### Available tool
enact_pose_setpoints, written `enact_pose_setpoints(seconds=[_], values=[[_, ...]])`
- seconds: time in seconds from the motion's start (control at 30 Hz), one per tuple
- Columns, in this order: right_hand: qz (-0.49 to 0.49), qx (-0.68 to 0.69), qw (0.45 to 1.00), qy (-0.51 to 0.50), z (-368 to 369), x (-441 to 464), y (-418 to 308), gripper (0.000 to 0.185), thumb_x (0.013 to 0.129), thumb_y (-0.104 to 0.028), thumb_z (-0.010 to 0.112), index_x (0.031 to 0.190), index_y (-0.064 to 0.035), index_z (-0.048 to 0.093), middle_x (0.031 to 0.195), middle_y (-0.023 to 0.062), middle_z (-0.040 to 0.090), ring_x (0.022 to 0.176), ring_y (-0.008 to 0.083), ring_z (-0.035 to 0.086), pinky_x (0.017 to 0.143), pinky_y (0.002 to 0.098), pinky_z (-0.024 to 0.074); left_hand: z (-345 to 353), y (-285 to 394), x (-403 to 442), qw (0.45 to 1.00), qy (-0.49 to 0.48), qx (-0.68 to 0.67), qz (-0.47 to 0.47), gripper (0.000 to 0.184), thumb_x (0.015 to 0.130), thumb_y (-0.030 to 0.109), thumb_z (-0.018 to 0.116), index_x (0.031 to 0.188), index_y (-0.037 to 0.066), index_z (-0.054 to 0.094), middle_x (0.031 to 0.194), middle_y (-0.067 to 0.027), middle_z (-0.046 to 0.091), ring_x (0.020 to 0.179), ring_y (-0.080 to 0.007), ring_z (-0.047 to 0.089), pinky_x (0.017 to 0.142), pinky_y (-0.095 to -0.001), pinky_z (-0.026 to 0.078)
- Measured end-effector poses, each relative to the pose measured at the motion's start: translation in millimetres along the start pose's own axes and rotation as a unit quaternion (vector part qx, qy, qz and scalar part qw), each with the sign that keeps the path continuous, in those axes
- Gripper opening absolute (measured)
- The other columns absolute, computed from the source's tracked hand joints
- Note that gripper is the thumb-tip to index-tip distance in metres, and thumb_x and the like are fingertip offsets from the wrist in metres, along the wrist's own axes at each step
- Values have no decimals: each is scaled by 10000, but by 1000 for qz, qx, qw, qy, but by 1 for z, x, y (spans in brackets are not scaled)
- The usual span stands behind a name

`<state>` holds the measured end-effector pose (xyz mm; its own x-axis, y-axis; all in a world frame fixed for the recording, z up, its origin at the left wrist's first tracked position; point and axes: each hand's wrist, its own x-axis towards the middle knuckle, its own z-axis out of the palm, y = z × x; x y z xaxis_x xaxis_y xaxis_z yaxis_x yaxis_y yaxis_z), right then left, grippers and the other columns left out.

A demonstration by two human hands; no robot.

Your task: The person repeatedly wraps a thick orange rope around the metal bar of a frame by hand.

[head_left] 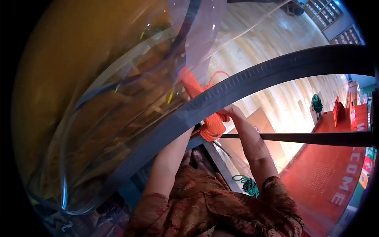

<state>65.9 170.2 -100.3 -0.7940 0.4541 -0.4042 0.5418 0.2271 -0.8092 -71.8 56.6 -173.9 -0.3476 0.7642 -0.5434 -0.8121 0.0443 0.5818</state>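
My right hand (229, 112) is closed at the orange cord, beside a thick bundle of it (212, 128). A wide dark curved band (252, 74) with ridges along its edge passes in front and covers part of that hand. Above the band shows a tightly coiled length of orange cord (191, 83), and a thin loop of it (217, 74) stands out to the right. My left forearm (169, 162) reaches up to the same place, but the band hides my left hand, so its fingers do not show.
Clear, shiny plastic-like sheeting (118, 91) fills the left side. A red mat (316, 173) with "WELCOME" lettering lies at right. Green cord bundles lie near my right elbow (248, 185) and by the mat (317, 103). A thin dark bar (316, 138) crosses beyond my right forearm.
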Motion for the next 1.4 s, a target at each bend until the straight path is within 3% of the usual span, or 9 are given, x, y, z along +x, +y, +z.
enact_pose_setpoints(seconds=[0.23,0.3,0.4,0.53,0.73,0.93,1.0,1.2,1.4], values=[[30,290,942,168,-48,-36,37,114,820,-110,619,769,-8,613,600,13,562,442,79,495,409,208,395,4,16,-52,966,129,216,-52,205,926,261,563,886,61,584,856,-61,651,810,-173,627,817,-309,481],[11,327,930,166,-61,-71,9,141,826,-121,639,726,-29,601,578,-4,552,422,64,452,411,203,346,-19,8,-50,917,36,318,236,293,941,306,527,955,29,620,793,-24,641,697,-141,623,704,-288,500],[-25,310,935,172,-60,-113,-43,112,805,-116,664,793,-19,608,610,-4,562,484,69,498,441,213,384,61,42,-104,928,-206,251,182,401,948,372,499,1026,-2,622,863,-43,643,737,-135,624,673,-274,495],[-70,70,994,34,-25,-137,-98,443,684,-170,761,1024,34,563,898,96,609,734,208,604,636,311,488,107,35,-128,932,-327,133,-76,554,896,440,582,1168,-41,547,1047,-80,558,974,-112,548,852,-243,443],[-26,-282,952,115,-2,-199,-153,670,631,-293,833,1115,52,524,976,218,639,846,314,651,701,406,501,120,38,-188,956,-267,83,84,370,901,288,616,1104,-18,572,996,-55,603,893,-110,582,789,-243,479],[-189,224,951,98,-48,-180,-116,272,891,-215,613,994,35,642,794,98,682,756,140,655,697,261,521,65,128,-264,915,-371,121,105,368,974,290,388,700,59,472,638,-30,477,603,-158,477,603,-303,427],[-203,211,951,95,-49,-159,-85,244,921,-184,565,960,45,644,786,79,674,733,122,642,686,247,512,-12,122,-330,965,-192,-147,103,433,880,481,483,770,61,492,647,-28,479,623,-165,476,562,-313,419],[-147,203,967,43,-21,-116,-48,219,941,-165,532,1048,1,626,872,43,674,796,110,627,724,254,495,-101,222,-521,851,-104,31,514,382,894,442,469,793,78,523,626,-25,486,600,-159,477,566,-312,410],[-141,62,987,-52,-19,-98,-30,194,908,-126,566,1022,12,641,855,68,675,780,129,645,738,271,519,-182,262,-712,568,359,216,708,338,909,404,456,816,95,555,606,-22,494,576,-154,479,570,-312,402]])
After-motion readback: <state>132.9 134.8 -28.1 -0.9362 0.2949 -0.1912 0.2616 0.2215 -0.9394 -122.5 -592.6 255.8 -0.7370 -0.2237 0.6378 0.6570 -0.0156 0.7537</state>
